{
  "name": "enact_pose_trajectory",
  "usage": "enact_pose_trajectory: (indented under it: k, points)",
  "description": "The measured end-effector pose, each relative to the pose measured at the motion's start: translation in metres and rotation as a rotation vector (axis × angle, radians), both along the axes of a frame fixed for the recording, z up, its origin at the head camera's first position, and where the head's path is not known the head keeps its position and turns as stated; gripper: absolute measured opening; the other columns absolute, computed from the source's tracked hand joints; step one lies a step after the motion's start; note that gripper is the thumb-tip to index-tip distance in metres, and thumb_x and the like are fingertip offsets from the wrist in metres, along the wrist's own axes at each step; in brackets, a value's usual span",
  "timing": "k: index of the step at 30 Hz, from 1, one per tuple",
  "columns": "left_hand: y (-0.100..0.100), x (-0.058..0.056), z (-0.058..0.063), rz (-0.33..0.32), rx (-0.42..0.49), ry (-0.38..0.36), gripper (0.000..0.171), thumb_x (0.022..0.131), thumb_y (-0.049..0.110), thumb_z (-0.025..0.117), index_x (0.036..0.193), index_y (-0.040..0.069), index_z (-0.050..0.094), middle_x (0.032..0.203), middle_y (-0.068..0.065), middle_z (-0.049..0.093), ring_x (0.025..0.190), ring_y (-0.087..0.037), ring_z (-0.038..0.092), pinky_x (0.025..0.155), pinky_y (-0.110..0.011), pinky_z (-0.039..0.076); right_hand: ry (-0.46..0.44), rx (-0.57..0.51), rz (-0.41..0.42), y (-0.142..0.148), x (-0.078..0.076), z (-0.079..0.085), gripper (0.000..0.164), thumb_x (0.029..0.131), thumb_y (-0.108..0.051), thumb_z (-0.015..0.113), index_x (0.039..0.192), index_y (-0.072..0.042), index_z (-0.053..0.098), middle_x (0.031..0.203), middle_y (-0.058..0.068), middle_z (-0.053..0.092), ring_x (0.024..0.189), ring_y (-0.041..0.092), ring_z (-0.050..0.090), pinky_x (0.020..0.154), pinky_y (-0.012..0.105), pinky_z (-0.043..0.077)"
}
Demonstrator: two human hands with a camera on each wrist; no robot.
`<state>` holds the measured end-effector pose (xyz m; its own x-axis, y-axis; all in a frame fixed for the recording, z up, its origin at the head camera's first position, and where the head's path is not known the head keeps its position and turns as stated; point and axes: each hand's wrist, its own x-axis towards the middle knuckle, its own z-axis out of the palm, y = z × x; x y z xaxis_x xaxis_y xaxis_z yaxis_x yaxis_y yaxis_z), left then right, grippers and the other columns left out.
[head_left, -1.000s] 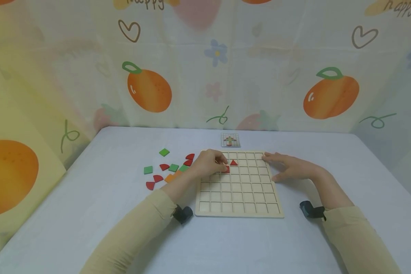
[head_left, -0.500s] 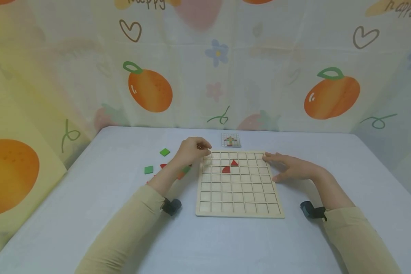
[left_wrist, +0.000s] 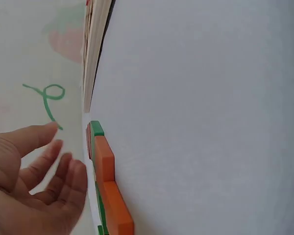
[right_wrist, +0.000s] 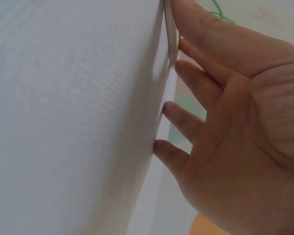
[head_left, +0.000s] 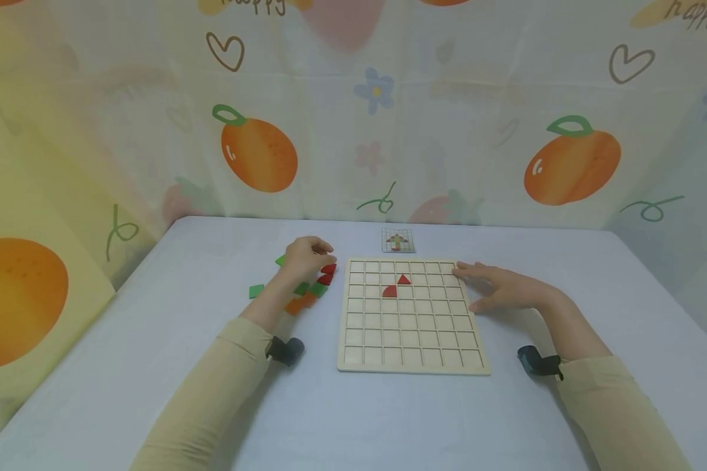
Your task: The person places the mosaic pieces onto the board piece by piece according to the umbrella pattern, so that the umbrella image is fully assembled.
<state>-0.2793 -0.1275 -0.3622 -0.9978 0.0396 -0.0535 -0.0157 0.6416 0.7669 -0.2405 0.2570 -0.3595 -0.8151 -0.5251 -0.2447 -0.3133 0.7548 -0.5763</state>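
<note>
My left hand (head_left: pixel 304 260) is over the loose pieces left of the board. Its thumb and fingers are bent gently and stand apart, holding nothing in the left wrist view. Right by the fingertips lie red quarter-circle pieces (head_left: pixel 328 269). Under the hand and wrist are green square pieces (head_left: pixel 319 290) and two orange blocks (head_left: pixel 294 306); other pieces are hidden. On the wooden grid board (head_left: pixel 412 337) sit a red triangle (head_left: pixel 403 280) and a red quarter-circle (head_left: pixel 391 292). My right hand (head_left: pixel 501 286) rests at the board's right edge, fingers spread.
Behind the board lies a small picture card (head_left: pixel 397 241) with a coloured pattern on a grid. A green square (head_left: pixel 256 291) lies at the far left of the pieces. A patterned cloth (head_left: pixel 448 131) hangs behind the white table (head_left: pixel 412 418).
My left hand has let go of the red quarter-circle on the board and moved left to the loose pieces. The right hand stays at the board's edge.
</note>
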Motion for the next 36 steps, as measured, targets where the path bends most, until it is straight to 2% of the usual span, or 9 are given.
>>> enact_pose_trajectory:
  k: [2, 7, 13, 24, 36]
  points:
    - [-0.003, 0.0, -0.002, 0.009, 0.001, -0.036, 0.027, 0.083, 0.02, 0.067, 0.106, 0.005, 0.063, 0.105, -0.011, 0.061, 0.096, -0.025, 0.053, 0.081, -0.035, 0.045, -0.003, 0.002, -0.003, 0.0, 0.0, 0.0, 0.078, 0.077, -0.036, 0.071, 0.143, -0.015, 0.035, 0.153, 0.008, 0.018, 0.139, 0.04, 0.003, 0.106, 0.062, 0.005]
    - [-0.008, 0.001, -0.008, 0.002, -0.014, -0.071, 0.029, 0.083, 0.023, 0.067, 0.105, 0.005, 0.062, 0.103, -0.01, 0.061, 0.093, -0.024, 0.052, 0.078, -0.033, 0.044, -0.006, 0.009, -0.006, 0.0, 0.001, 0.002, 0.078, 0.077, -0.036, 0.071, 0.143, -0.016, 0.035, 0.153, 0.007, 0.018, 0.139, 0.04, 0.003, 0.105, 0.063, 0.005]
    - [-0.008, 0.002, -0.01, -0.022, -0.056, -0.057, 0.03, 0.082, 0.026, 0.068, 0.103, 0.005, 0.063, 0.099, -0.01, 0.062, 0.089, -0.023, 0.053, 0.074, -0.031, 0.045, -0.005, 0.005, -0.005, -0.001, 0.002, 0.003, 0.077, 0.078, -0.033, 0.071, 0.143, -0.014, 0.034, 0.153, 0.008, 0.018, 0.139, 0.041, 0.002, 0.105, 0.062, 0.005]
    - [-0.007, 0.002, -0.013, -0.041, -0.079, -0.031, 0.025, 0.079, 0.024, 0.071, 0.097, 0.006, 0.067, 0.095, -0.009, 0.065, 0.086, -0.022, 0.056, 0.069, -0.028, 0.046, 0.003, 0.012, -0.004, -0.001, 0.002, 0.003, 0.078, 0.078, -0.034, 0.071, 0.143, -0.013, 0.034, 0.153, 0.008, 0.018, 0.139, 0.04, 0.003, 0.105, 0.062, 0.006]
    - [-0.005, 0.001, -0.015, -0.02, -0.066, 0.019, 0.018, 0.078, 0.02, 0.073, 0.09, 0.009, 0.066, 0.09, -0.007, 0.065, 0.084, -0.022, 0.057, 0.065, -0.025, 0.043, -0.011, 0.002, -0.018, -0.001, 0.001, 0.001, 0.08, 0.076, -0.036, 0.072, 0.143, -0.014, 0.034, 0.153, 0.009, 0.018, 0.139, 0.04, 0.001, 0.105, 0.062, 0.005]
